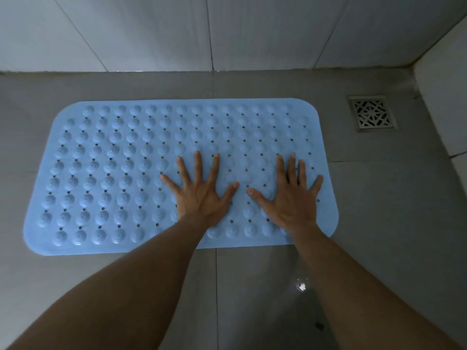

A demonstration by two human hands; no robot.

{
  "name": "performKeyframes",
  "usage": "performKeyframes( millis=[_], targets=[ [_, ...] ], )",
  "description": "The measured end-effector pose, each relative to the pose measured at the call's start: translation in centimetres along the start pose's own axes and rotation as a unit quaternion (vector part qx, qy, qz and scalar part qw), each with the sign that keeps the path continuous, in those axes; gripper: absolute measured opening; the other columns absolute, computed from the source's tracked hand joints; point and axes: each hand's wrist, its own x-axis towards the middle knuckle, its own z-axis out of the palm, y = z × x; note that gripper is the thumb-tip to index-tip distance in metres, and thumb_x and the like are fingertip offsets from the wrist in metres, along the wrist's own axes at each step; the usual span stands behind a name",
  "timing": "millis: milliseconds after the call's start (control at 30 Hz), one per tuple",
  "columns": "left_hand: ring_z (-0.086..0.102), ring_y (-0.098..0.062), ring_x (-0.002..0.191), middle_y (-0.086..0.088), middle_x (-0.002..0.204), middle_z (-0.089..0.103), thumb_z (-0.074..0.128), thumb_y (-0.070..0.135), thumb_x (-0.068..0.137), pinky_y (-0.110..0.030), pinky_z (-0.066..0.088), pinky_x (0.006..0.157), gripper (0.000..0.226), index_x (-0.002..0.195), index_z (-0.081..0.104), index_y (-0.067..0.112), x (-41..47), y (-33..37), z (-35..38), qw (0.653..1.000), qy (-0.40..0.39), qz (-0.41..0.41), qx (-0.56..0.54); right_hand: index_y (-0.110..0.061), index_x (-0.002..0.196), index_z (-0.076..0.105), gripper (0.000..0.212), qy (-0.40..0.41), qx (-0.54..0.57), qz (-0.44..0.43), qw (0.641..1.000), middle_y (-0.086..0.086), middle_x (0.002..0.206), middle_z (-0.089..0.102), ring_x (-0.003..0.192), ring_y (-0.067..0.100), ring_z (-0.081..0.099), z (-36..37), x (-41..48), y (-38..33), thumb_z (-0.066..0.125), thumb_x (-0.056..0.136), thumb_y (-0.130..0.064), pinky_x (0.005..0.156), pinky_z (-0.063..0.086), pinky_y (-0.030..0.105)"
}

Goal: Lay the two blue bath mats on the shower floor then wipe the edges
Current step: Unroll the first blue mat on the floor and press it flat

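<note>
One light blue bath mat with rows of round bumps and small holes lies flat on the grey tiled shower floor, its long side parallel to the back wall. My left hand presses flat on the mat's middle, fingers spread. My right hand rests flat on the mat's right part, fingers also spread. Neither hand holds anything. Only this single mat is in view; no cloth is visible.
A square metal floor drain sits at the back right, past the mat's corner. White tiled walls rise behind the floor and along the right side. A small wet glint shows on the floor near my right forearm.
</note>
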Motion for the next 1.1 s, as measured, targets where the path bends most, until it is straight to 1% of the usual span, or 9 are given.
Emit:
performKeyframes(
  millis=[267, 367, 533, 633, 733, 833, 900, 1033, 1100],
  targets=[
    [-0.028, -0.04, 0.147, -0.001, 0.164, -0.028, -0.003, 0.089, 0.081, -0.076, -0.009, 0.109, 0.088, 0.153, -0.021, 0.043, 0.6, 0.0, 0.0, 1.0, -0.013, -0.008, 0.003, -0.032, 0.157, -0.019, 0.106, 0.0, 0.007, 0.002, 1.0, 0.005, 0.166, -0.019, 0.153, 0.026, -0.016, 0.0, 0.1, -0.1, 0.011, 0.077, -0.096, 0.117, -0.007, 0.067],
    [-0.026, -0.04, 0.148, -0.001, 0.164, -0.026, 0.0, 0.089, 0.082, -0.076, -0.009, 0.108, 0.088, 0.154, -0.019, 0.043, 0.7, 0.0, -0.1, 1.0, -0.018, -0.009, 0.004, -0.032, 0.157, -0.017, 0.106, -0.007, 0.007, 0.002, 1.0, 0.004, 0.167, -0.019, 0.153, 0.026, -0.016, -0.3, 0.1, -0.1, 0.012, 0.077, -0.096, 0.117, -0.007, 0.066],
    [-0.028, -0.04, 0.147, -0.001, 0.163, -0.029, -0.002, 0.089, 0.081, -0.077, -0.01, 0.107, 0.087, 0.152, -0.024, 0.043, 0.7, 0.0, -0.3, 0.999, -0.034, -0.009, 0.013, -0.033, 0.157, -0.018, 0.109, -0.027, 0.014, 0.007, 1.0, 0.004, 0.166, -0.021, 0.153, 0.025, -0.019, -1.0, 0.3, -0.1, 0.013, 0.075, -0.098, 0.118, -0.011, 0.064],
    [-0.032, -0.04, 0.146, 0.0, 0.161, -0.035, -0.003, 0.089, 0.08, -0.078, -0.012, 0.106, 0.087, 0.15, -0.028, 0.044, 0.6, -0.2, -0.6, 0.999, -0.052, -0.002, 0.008, -0.036, 0.154, -0.024, 0.108, -0.032, 0.012, 0.007, 0.999, 0.003, 0.165, -0.026, 0.151, 0.025, -0.024, -0.6, 0.3, -0.1, 0.011, 0.074, -0.098, 0.117, -0.014, 0.064],
    [-0.036, -0.039, 0.144, 0.001, 0.159, -0.038, -0.002, 0.087, 0.081, -0.078, -0.016, 0.104, 0.085, 0.149, -0.029, 0.044, 0.9, -0.3, -1.1, 0.996, -0.086, 0.002, -0.015, -0.037, 0.153, -0.025, 0.104, -0.014, 0.005, 0.01, 1.0, 0.001, 0.165, -0.026, 0.151, 0.024, -0.024, -0.2, 0.2, -0.1, 0.009, 0.075, -0.097, 0.117, -0.015, 0.063],
    [-0.039, -0.037, 0.142, 0.003, 0.157, -0.04, -0.002, 0.085, 0.082, -0.077, -0.02, 0.103, 0.084, 0.148, -0.031, 0.043, 1.1, -0.9, -1.8, 0.992, -0.12, 0.01, -0.036, -0.037, 0.153, -0.026, 0.095, 0.011, 0.001, 0.005, 1.0, 0.002, 0.165, -0.024, 0.152, 0.024, -0.022, 0.0, -0.5, -0.5, 0.008, 0.082, -0.091, 0.118, -0.013, 0.062],
    [-0.04, -0.035, 0.142, 0.004, 0.157, -0.04, 0.0, 0.083, 0.084, -0.075, -0.022, 0.104, 0.081, 0.148, -0.03, 0.044, 1.4, -0.9, -2.2, 0.987, -0.147, 0.019, -0.055, -0.036, 0.152, -0.028, 0.089, 0.002, 0.002, 0.006, 1.0, 0.004, 0.165, -0.024, 0.151, 0.024, -0.023, -0.1, -0.5, -0.3, 0.008, 0.087, -0.085, 0.119, -0.012, 0.062],
    [-0.031, -0.03, 0.147, 0.002, 0.161, -0.032, 0.005, 0.072, 0.094, -0.066, -0.017, 0.114, 0.071, 0.151, -0.026, 0.043, 0.4, -2.9, -3.1, 0.984, -0.119, 0.058, -0.116, -0.036, 0.15, -0.032, 0.083, -0.026, -0.001, 0.026, 0.999, 0.005, 0.164, -0.029, 0.15, 0.025, -0.025, -0.3, -1.3, -2.6, 0.005, 0.089, -0.078, 0.117, -0.015, 0.062],
    [-0.025, -0.028, 0.15, 0.0, 0.162, -0.029, 0.008, 0.066, 0.099, -0.061, -0.012, 0.119, 0.066, 0.152, -0.023, 0.042, -0.4, -4.7, -3.8, 0.983, -0.086, 0.081, -0.139, -0.035, 0.152, -0.029, 0.08, -0.016, -0.004, 0.017, 1.0, 0.006, 0.163, -0.03, 0.15, 0.025, -0.026, -1.4, -1.8, -4.7, 0.005, 0.092, -0.074, 0.117, -0.017, 0.061]
  ],
)
